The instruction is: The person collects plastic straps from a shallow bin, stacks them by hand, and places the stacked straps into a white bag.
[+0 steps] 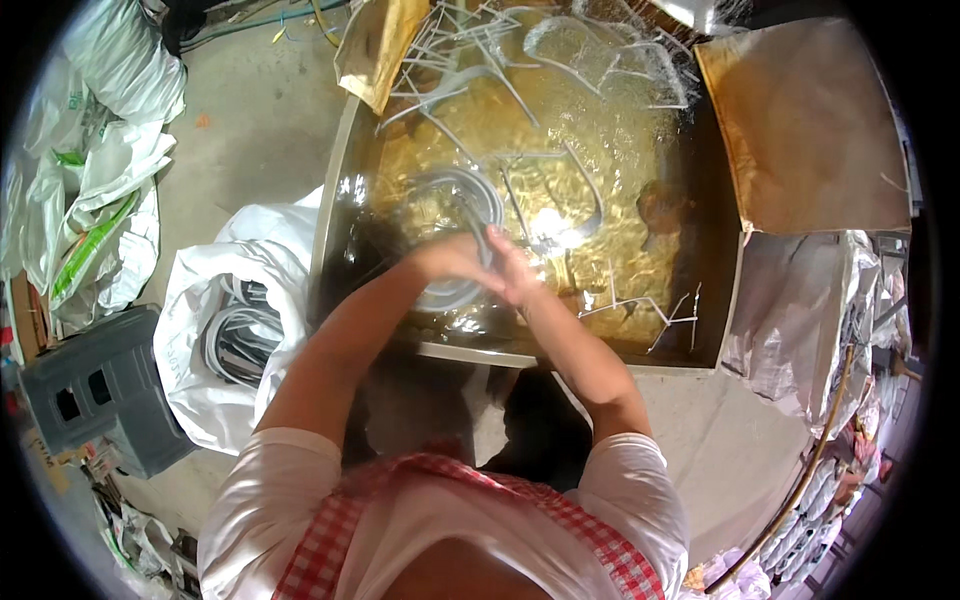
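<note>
A bundle of grey curved strips (468, 184), bent into a C or ring shape, is in both my hands over the near left part of a water-filled tank (335, 210). My left hand (456, 259) lies across the bundle, slightly blurred, its fingers curled around it. On the bundle's right side my right hand (514, 268) is closed, thumb up against the strips. The two hands meet at the fingertips. Where the lower part of the bundle sits, whether in the water or just above it, I cannot tell.
Loose thin grey strips (490, 75) float at the tank's far end, and a bent strip (645, 305) lies near right. A white sack (190, 390) of similar strips stands left, beside a grey plastic stool (90, 370). Brown board (810, 130) edges the tank's right side.
</note>
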Motion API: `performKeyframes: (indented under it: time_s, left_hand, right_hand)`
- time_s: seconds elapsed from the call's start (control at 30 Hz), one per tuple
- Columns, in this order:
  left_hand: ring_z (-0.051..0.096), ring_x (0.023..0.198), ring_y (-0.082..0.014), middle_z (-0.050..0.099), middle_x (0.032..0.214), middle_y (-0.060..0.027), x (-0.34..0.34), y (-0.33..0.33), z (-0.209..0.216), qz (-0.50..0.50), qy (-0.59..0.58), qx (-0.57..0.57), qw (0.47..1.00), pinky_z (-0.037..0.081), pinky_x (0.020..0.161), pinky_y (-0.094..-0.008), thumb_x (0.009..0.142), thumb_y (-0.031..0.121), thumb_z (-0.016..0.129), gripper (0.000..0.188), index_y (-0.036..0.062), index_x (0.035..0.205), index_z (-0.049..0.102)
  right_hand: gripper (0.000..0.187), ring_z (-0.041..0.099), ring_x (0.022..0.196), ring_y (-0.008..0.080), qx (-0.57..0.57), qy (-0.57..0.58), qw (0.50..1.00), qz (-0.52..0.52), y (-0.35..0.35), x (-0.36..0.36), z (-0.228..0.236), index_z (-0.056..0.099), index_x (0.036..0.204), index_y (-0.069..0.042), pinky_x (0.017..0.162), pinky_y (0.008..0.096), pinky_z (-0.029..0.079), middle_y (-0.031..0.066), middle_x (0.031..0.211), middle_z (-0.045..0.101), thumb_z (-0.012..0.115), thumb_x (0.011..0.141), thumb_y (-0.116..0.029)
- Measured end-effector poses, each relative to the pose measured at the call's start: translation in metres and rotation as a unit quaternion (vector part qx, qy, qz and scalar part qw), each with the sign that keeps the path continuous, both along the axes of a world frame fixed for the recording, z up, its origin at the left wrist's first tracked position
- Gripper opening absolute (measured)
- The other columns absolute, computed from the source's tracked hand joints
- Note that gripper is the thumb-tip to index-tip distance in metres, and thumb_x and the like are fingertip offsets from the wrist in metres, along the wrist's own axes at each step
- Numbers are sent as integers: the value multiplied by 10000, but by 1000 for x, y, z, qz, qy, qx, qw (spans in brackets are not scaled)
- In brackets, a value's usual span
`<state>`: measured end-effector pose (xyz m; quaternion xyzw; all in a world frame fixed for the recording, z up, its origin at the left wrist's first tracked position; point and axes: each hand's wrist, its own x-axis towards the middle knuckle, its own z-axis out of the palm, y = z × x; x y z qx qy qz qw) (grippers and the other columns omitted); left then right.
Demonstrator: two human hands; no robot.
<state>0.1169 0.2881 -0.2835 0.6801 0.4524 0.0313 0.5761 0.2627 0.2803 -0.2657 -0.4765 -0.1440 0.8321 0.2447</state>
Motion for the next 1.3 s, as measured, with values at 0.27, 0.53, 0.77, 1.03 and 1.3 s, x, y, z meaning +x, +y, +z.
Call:
performKeyframes:
  time_s: [0.27,0.53,0.77,1.03,1.3]
  left_hand:
    - [563,949,-166,590,1002,-86,-15,-28,111,254,-367,-57,893,476,793,-299,767,105,604,352,17,1101,536]
    - [572,945,-199,580,1011,-102,-32,-63,161,410,-475,-163,761,472,829,-333,749,122,643,464,2,1166,478]
    - [597,881,-229,597,982,-137,-43,-60,170,371,-577,-204,698,497,792,-356,721,120,652,419,-10,1098,522]
    - [627,842,-254,603,974,-169,-31,-65,180,68,-592,-185,782,528,756,-362,669,104,665,607,5,1221,433]
    - [635,794,-295,596,970,-217,-49,-69,189,85,-639,-281,711,519,747,-370,645,154,670,618,-41,1192,460]
  right_hand:
    - [783,322,1256,293,350,-122,924,97,-29,2,107,137,1383,-1,1038,382,271,177,1388,270,548,849,-401]
    - [743,152,1338,315,621,-245,712,218,-55,7,129,235,1371,-12,1077,370,151,201,1428,198,627,789,-255]
    - [602,262,1288,308,724,-319,504,346,4,26,171,407,1304,-69,1070,414,201,116,1386,325,646,755,-130]
    - [613,352,1248,321,751,-288,502,318,75,-11,173,350,1323,-67,1018,378,296,169,1325,403,612,775,-147]
    - [570,366,1221,317,666,-320,464,488,70,-35,207,485,1220,-122,1006,381,294,170,1221,480,645,685,-234]
